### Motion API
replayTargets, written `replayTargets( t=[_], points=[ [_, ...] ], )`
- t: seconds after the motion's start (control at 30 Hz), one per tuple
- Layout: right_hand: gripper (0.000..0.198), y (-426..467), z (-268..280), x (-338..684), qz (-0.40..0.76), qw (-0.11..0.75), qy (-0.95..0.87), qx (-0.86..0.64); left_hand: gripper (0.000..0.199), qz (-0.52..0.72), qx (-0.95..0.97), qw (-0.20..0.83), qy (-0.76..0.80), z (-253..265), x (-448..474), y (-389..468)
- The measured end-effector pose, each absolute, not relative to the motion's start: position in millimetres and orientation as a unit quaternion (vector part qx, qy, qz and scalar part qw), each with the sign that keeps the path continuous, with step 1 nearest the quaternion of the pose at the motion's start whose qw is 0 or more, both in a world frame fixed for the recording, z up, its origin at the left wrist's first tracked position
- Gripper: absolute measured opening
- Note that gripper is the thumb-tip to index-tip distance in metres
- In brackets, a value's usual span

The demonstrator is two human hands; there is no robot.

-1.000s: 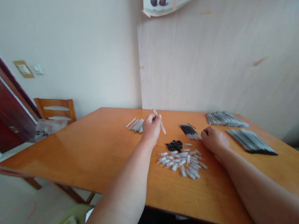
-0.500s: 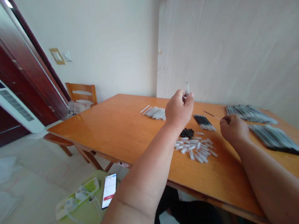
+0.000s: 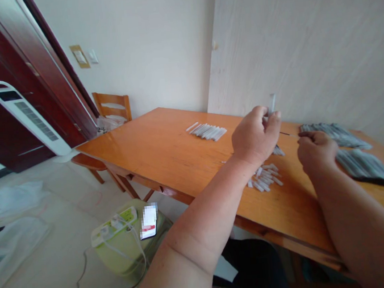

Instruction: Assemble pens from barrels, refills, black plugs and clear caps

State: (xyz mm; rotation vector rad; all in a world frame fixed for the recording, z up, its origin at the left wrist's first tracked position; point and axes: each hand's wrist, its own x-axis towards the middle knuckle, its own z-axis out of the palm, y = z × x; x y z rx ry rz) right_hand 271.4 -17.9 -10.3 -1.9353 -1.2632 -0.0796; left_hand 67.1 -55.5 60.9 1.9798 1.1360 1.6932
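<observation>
A: Left hand raised over the table, fingers pinched on a white pen barrel, upright. Right hand pinches a thin dark refill, tip aimed at the left hand.

B: Risks?

A: Likely a miss. The refill is slender, both hands are unsupported; a wobble could bend it or knock the white caps below.

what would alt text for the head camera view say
Above an orange wooden table, the left hand holds a white pen barrel upright while the right hand aims a thin refill toward it. Small white caps lie beneath; a wooden chair stands behind.
</observation>
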Motion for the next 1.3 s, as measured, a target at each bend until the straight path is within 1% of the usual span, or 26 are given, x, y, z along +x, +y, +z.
replayTargets(
  t=[0.03,0.1,0.2,0.3,0.37,0.5,0.67,0.8,0.87,0.97,1.07,1.3],
  points=[
    [0.045,-20.2,-7.4,268.3,0.014,0.452,-0.472,-0.757,0.022,0.589,0.691,0.144,0.394,60.5,66.7,-54.1],
    [0.042,-24.2,-1.0,262.1,0.085,0.523,-0.421,-0.736,0.021,0.588,0.696,0.13,0.392,59.8,64.1,-49.6],
    [0.041,-26.7,5.7,257.4,0.133,0.578,-0.393,-0.703,0.02,0.586,0.7,0.1,0.395,60.1,54.0,-37.6],
    [0.037,-24.6,6.1,258.5,0.146,0.616,-0.39,-0.669,0.02,0.583,0.698,0.063,0.411,62.9,37.9,-18.8],
    [0.034,-21.8,4.5,260.0,0.148,0.631,-0.391,-0.654,0.019,0.584,0.689,0.048,0.425,64.8,26.8,-2.5],
    [0.032,-16.7,2.8,259.6,0.158,0.663,-0.395,-0.616,0.012,0.573,0.677,0.069,0.456,61.6,9.6,31.9],
    [0.029,-16.7,4.5,255.1,0.185,0.687,-0.39,-0.585,0.01,0.534,0.694,0.06,0.48,37.9,-1.5,53.8],
    [0.028,-17.9,2.4,252.8,0.228,0.702,-0.369,-0.565,0.015,0.465,0.721,0.056,0.51,13.6,-2.6,52.4],
    [0.025,-18.6,1.2,251.5,0.259,0.709,-0.357,-0.55,0.022,0.408,0.757,0.049,0.507,5.2,-0.2,48.4],
    [0.024,-20.0,1.0,249.2,0.304,0.719,-0.339,-0.526,0.035,0.355,0.788,0.033,0.502,-1.0,5.7,40.6],
    [0.023,-21.0,1.6,248.0,0.332,0.73,-0.316,-0.508,0.045,0.314,0.802,0.051,0.505,-2.6,10.7,34.0],
    [0.027,-23.2,1.5,247.2,0.365,0.735,-0.3,-0.486,0.05,0.276,0.811,0.063,0.512,-3.7,9.1,32.8]
  ],
)
